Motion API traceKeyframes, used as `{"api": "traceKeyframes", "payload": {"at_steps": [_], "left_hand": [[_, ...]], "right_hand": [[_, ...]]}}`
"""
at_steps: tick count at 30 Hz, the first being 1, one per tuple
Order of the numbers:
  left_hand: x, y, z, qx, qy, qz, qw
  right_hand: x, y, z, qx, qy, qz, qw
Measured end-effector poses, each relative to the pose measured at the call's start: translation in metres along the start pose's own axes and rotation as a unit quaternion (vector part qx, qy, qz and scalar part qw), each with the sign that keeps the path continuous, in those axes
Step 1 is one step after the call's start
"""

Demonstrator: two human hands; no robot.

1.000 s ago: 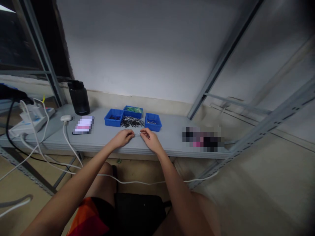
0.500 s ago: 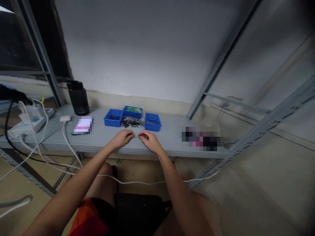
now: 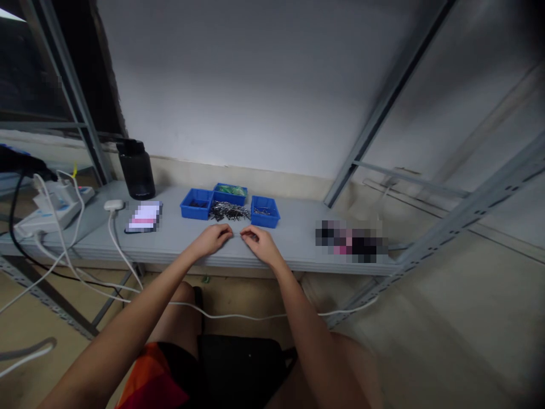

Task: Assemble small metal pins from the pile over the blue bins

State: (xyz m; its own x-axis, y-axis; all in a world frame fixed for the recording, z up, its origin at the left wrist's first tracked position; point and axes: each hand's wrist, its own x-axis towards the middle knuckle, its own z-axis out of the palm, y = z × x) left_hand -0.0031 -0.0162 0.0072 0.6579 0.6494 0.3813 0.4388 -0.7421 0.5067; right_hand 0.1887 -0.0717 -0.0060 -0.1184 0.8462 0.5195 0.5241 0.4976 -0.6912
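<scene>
Over the shelf (image 3: pixel 298 241), left hand (image 3: pixel 215 238) and right hand (image 3: pixel 259 243) each pinch in a narrow grip, contents too small to tell.

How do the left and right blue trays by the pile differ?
Contents: the left tray holds dark pieces; the right tray holds shiny, silvery ones.
Place: the left tray is left of the loose pile, the right tray right of it.
Nearest hand: the left hand for the left tray, the right hand for the right tray.
Shared: both blue, open-topped, on the grey shelf.
</scene>
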Motion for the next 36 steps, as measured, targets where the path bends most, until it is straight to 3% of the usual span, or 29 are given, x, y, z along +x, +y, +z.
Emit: {"api": "traceKeyframes", "payload": {"at_steps": [36], "left_hand": [[0.0003,-0.0010,-0.0003,-0.034,0.029,-0.023,0.999]], "right_hand": [[-0.0011,-0.0041,-0.0020,0.013,-0.024,0.011,1.000]]}}
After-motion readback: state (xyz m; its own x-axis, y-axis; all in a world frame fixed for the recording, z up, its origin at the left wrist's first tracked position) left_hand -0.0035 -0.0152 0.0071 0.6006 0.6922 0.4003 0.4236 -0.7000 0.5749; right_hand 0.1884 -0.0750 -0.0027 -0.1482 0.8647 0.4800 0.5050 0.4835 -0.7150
